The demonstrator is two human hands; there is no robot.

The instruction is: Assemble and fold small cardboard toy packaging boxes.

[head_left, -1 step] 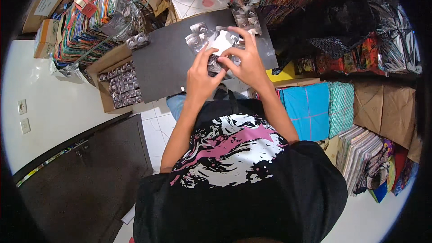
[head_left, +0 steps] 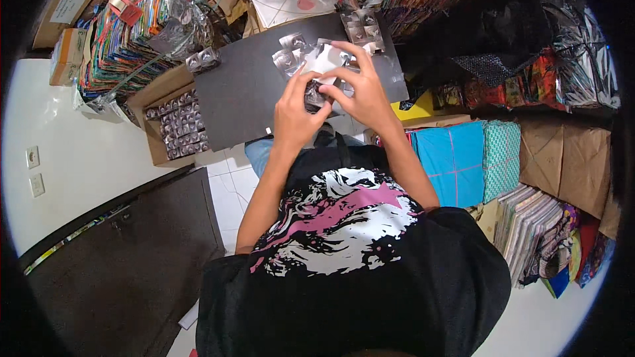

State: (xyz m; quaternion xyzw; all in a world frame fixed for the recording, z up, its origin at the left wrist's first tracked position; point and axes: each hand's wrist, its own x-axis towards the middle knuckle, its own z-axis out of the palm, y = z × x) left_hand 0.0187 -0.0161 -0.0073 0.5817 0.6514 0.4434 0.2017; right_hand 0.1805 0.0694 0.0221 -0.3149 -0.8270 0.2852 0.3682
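Far left, an open brown carton (head_left: 165, 84) holds rows of small packets (head_left: 182, 125), apparently stood in ranks to save room and within the left hand's reach. Just right of it, loose packets (head_left: 202, 60) lie at the corner of the dark bench (head_left: 238, 99). Further right, a cluster of clear-wrapped pieces (head_left: 289, 53) lies just beyond the hands, probably kept close for easy pickup. Left hand (head_left: 296, 106): grip clamped on a dark packet (head_left: 314, 94) near the bench's near edge, thumb on the near side, fingers curled on the far side; presumably steadying it. A white sheet (head_left: 326, 61) lies between the hands, beyond the packet. Right hand (head_left: 364, 92): thumb at the packet, index finger by the sheet; whether this grip is closed on either, cannot tell. Beyond the right hand, more wrapped pieces (head_left: 362, 26) lie along the far edge, seemingly pushed aside to free the middle. Obscured: lower rows in the carton; the left fingers' contact points; most of the dark packet, under both hands; the sheet's right edge, behind right fingers. Glare blurs the clear wrap, so its contents are uncertain.
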